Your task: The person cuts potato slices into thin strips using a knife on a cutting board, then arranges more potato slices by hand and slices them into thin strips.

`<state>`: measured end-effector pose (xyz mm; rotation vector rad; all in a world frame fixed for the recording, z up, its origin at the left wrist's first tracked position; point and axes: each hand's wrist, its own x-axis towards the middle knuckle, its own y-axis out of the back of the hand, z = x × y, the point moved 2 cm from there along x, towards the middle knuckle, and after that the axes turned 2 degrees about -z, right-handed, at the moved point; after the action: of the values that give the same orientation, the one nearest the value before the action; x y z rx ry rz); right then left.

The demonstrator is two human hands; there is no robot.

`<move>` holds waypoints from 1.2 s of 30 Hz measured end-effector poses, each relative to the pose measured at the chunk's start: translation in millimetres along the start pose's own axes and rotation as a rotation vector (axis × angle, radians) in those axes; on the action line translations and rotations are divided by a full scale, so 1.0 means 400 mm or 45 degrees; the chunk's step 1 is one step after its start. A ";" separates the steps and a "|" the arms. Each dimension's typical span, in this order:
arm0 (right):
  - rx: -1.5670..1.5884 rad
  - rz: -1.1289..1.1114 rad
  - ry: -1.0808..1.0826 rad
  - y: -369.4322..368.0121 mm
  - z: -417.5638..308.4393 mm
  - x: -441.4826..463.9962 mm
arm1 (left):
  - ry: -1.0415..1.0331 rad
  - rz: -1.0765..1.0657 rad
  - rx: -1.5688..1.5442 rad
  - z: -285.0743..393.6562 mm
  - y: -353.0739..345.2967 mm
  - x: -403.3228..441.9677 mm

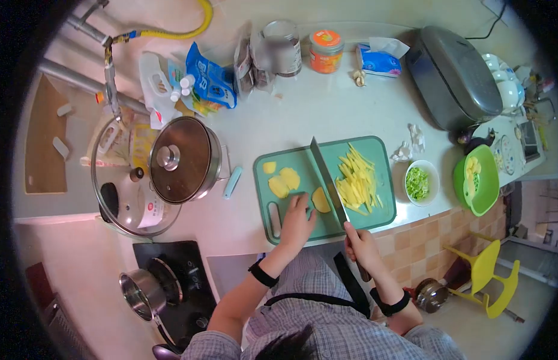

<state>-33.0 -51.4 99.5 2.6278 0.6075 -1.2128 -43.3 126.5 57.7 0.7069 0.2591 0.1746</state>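
Note:
My right hand is wrapped round the handle of a kitchen knife, whose long blade lies across the green cutting board. Left of the blade, close against it, rests a single potato slice. My left hand is over the board's lower left part, fingers extended toward the overlapping potato slices; whether the fingertips touch them I cannot tell. A smaller yellow piece lies above those slices. On the blade's right is a pile of potato strips.
Right of the board stand a white bowl of chopped greens and a green basket. A lidded pan and small peeler-like tool are at left. Bags, jars, tissues and a grey appliance line the wall.

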 end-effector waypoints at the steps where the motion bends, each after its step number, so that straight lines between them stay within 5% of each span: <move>1: 0.005 0.016 -0.009 0.002 -0.003 -0.002 | -0.100 0.043 0.117 0.002 0.012 -0.004; 13: -0.315 0.109 -0.004 -0.068 -0.033 0.013 | -0.841 -0.149 0.535 -0.055 0.017 -0.010; 36: -0.406 0.236 -0.060 -0.084 -0.044 0.042 | -1.004 -0.168 0.344 -0.083 0.012 0.056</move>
<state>-25.9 -10.5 98.5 2.3256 0.4903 -1.0252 -32.1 156.2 32.6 0.9683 -0.4332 -0.2738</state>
